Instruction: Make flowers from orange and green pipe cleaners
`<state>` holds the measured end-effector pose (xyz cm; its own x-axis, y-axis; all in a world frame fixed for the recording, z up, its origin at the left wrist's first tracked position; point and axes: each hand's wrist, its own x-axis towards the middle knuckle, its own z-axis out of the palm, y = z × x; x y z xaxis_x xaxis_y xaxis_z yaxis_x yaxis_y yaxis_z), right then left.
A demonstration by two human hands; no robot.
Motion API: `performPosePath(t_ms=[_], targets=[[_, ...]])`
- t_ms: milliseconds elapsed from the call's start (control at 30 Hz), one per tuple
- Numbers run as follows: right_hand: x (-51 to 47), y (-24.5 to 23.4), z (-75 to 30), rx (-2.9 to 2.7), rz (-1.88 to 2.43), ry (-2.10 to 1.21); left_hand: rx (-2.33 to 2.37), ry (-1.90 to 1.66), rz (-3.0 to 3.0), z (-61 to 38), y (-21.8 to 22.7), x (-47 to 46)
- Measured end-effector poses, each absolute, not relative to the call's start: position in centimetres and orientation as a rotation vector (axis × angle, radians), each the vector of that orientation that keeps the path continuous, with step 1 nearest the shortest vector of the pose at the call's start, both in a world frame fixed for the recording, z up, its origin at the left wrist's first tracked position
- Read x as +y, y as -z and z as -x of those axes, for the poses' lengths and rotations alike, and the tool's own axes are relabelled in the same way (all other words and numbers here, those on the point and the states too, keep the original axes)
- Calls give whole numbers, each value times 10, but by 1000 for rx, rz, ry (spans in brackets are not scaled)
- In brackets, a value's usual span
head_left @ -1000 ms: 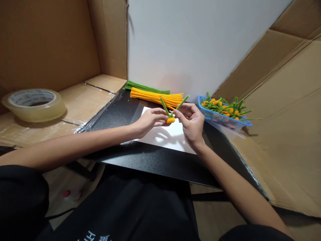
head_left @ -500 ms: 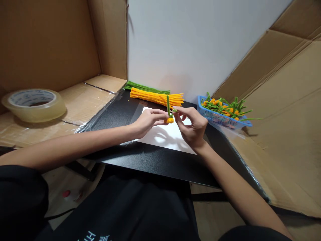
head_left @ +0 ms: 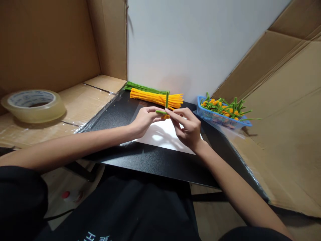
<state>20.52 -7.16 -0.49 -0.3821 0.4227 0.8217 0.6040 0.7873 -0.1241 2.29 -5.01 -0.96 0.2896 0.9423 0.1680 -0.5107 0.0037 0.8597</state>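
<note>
Above a white sheet [head_left: 163,139], my left hand [head_left: 141,124] pinches a small orange pipe-cleaner coil [head_left: 165,117], partly covered by fingers. From the coil rises a straight green pipe cleaner [head_left: 167,99], and another green length lies sideways across it, pointing left over the left fingertips. My right hand [head_left: 188,129] is closed at the fingertips on this green pipe cleaner, right beside the coil. Both hands meet at the small piece. Behind them lie a bundle of orange pipe cleaners [head_left: 152,97] and a bundle of green ones [head_left: 145,87].
A blue basket [head_left: 213,115] at the right holds several green and orange pipe-cleaner pieces, some stems jutting over its rim. A large roll of clear tape [head_left: 56,108] sits on cardboard at the left. Cardboard walls flank the black table [head_left: 140,159]; a white wall [head_left: 195,43] stands behind.
My right hand has moved slightly left, to the coil. The green length it pinches now lies across to the left over my left fingertips. My left hand has stayed nearly still.
</note>
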Motion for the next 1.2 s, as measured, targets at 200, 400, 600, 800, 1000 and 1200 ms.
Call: performPosePath(t_ms=[200, 400, 600, 800, 1000, 1200], targets=[[-68, 0, -202, -1803, 797, -308, 591, -1249, -1113, -22, 13, -46], [-62, -5, -211, -1756, 832, -618, 617, -1296, -1242, -20, 9, -46], [-66, -11, -215, -1926, 769, -292, 585, -1300, -1289, -20, 4, -50], [-74, -20, -214, -2014, 769, -48, 468, -1227, -1184, -22, 10, -49], [-74, -20, -213, -1992, 786, -35, 451, -1222, -1260, -21, 13, -49], [-69, -17, -217, -1979, 775, -153, 456, -1225, -1284, -21, 17, -48]])
